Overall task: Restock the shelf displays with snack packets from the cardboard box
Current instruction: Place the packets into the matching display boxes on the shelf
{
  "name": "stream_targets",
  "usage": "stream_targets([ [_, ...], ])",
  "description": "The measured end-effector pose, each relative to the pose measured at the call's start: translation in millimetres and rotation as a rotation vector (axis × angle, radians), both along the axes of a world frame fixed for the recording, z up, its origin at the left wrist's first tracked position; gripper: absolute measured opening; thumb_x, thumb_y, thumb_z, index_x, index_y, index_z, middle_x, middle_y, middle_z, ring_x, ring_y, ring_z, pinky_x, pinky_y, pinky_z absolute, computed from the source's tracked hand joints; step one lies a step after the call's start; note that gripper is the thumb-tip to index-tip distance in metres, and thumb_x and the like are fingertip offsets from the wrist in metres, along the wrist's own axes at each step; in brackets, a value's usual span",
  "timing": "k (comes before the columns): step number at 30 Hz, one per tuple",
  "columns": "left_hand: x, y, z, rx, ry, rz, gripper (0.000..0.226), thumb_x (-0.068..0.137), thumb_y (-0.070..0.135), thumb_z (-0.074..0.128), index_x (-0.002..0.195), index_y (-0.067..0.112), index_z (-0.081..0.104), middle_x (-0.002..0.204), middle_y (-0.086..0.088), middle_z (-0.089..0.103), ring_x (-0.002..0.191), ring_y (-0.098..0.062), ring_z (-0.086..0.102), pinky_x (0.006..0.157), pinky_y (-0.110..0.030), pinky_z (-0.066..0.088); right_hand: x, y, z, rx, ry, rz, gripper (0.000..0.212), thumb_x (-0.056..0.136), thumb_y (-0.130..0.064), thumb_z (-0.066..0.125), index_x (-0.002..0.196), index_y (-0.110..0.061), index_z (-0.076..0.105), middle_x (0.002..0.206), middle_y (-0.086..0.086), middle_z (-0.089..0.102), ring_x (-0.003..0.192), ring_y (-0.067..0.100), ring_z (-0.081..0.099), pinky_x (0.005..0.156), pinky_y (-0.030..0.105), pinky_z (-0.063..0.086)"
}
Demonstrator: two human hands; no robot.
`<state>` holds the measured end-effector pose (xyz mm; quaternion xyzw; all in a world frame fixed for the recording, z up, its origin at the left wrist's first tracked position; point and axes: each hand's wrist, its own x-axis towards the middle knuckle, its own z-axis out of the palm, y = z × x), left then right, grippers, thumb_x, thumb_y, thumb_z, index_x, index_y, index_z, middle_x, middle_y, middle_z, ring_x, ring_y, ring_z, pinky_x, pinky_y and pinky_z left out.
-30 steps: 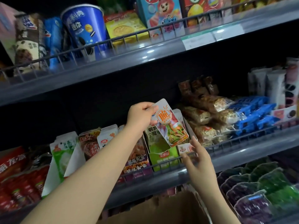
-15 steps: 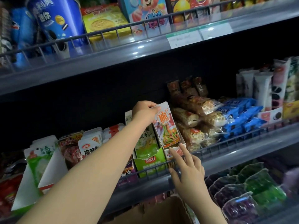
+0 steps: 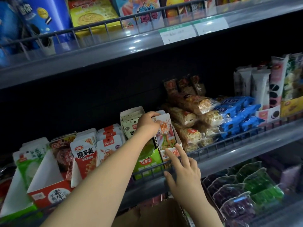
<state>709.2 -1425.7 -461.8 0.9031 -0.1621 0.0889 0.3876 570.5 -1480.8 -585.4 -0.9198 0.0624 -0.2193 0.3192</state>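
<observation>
Beside the green display box (image 3: 148,163), left hand (image 3: 147,123) pinches snack packet (image 3: 165,135) top; right hand (image 3: 183,174), fingers extended, steadies tray. Recommend seating packet fully upright.

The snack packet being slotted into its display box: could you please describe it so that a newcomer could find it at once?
Look at the middle shelf, left of the stacked puffed-rice bars. There a narrow white display box stands behind the wire rail, right of a green one. The snack packet stands upright in it, its top gripped by the left hand; unlike its neighbours, it bears a round orange badge.
</observation>
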Motion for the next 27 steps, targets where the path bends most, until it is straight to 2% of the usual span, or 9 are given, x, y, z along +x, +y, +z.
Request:
stream_targets([
  [6,-5.4,13.4,-10.6,-0.084,-0.11,-0.019,0.034,0.092,0.015,0.058,0.124,0.023,0.054,0.134,-0.001,0.047,0.117,-0.013,0.05,0.085,-0.016,0.039,-1.5,1.2,-1.7,-0.003,-0.025,0.007,0.061,0.095,-0.039,0.045,0.146,-0.043,0.013,0.156,-0.016,-0.012,0.133,0.021,0.018,0.106,0.037,0.023],
  [10,-31.2,33.1,-21.4,-0.107,-0.173,-0.082,0.036,0.094,0.018,0.056,0.129,0.022,0.051,0.137,0.004,0.039,0.099,0.0,0.052,0.07,0.004,0.037,-2.8,0.3,-3.0,-0.02,-0.019,-0.003,0.06,0.096,-0.041,0.042,0.147,-0.043,0.009,0.156,-0.016,-0.015,0.135,0.019,0.014,0.109,0.036,0.021],
  [11,-37.1,39.1,-24.6,-0.102,-0.198,-0.099,0.037,0.094,0.019,0.056,0.13,0.023,0.05,0.138,0.004,0.039,0.106,-0.004,0.054,0.077,0.0,0.041,-3.4,1.0,-3.3,-0.032,-0.017,-0.008,0.06,0.097,-0.042,0.041,0.146,-0.044,0.008,0.156,-0.016,-0.015,0.136,0.019,0.012,0.109,0.036,0.02],
  [14,-54.2,59.5,-37.3,-0.04,-0.242,-0.087,0.04,0.096,0.026,0.05,0.135,0.026,0.044,0.143,0.004,0.036,0.124,-0.014,0.047,0.102,-0.03,0.043,-8.1,4.8,-2.4,-0.036,-0.038,0.007,0.059,0.096,-0.042,0.042,0.147,-0.042,0.012,0.157,-0.013,-0.007,0.137,0.018,0.01,0.11,0.036,0.019],
  [15,-61.7,67.4,-42.8,-0.019,-0.247,-0.073,0.041,0.096,0.027,0.049,0.137,0.026,0.042,0.144,0.005,0.035,0.126,-0.013,0.044,0.104,-0.03,0.041,-10.2,6.6,-1.3,-0.037,-0.051,0.02,0.059,0.096,-0.041,0.044,0.147,-0.04,0.015,0.158,-0.012,-0.002,0.137,0.018,0.01,0.111,0.036,0.019],
  [18,-90.5,94.3,-59.9,0.056,-0.306,-0.093,0.041,0.097,0.026,0.046,0.138,0.023,0.041,0.142,0.009,0.036,0.124,0.002,0.033,0.099,-0.009,0.025,-17.6,11.8,0.5,-0.031,-0.15,0.06,0.058,0.092,-0.036,0.053,0.146,-0.034,0.029,0.155,-0.008,0.02,0.136,0.02,0.019,0.111,0.037,0.021],
  [20,-109.9,112.5,-71.8,0.087,-0.345,-0.123,0.04,0.097,0.024,0.047,0.137,0.021,0.043,0.137,0.012,0.038,0.121,0.008,0.029,0.096,-0.003,0.019,-23.0,15.7,0.9,-0.031,-0.2,0.092,0.057,0.091,-0.032,0.057,0.144,-0.031,0.035,0.151,-0.007,0.032,0.134,0.019,0.025,0.11,0.034,0.024],
  [24,-143.5,146.4,-103.3,0.055,-0.303,-0.105,0.038,0.097,0.024,0.047,0.134,0.022,0.045,0.128,0.018,0.038,0.119,0.008,0.032,0.101,-0.012,0.024,-36.6,29.9,-4.2,-0.021,-0.149,0.179,0.054,0.092,-0.031,0.056,0.142,-0.031,0.038,0.142,-0.011,0.044,0.132,0.012,0.034,0.106,0.023,0.029],
  [27,-160.7,166.3,-128.1,0.036,-0.237,-0.081,0.036,0.097,0.023,0.048,0.133,0.021,0.046,0.125,0.017,0.039,0.116,0.007,0.035,0.102,-0.017,0.03,-48.1,45.2,-9.4,-0.048,-0.072,0.227,0.052,0.092,-0.032,0.053,0.141,-0.032,0.039,0.138,-0.01,0.049,0.129,0.012,0.04,0.101,0.027,0.039],
])
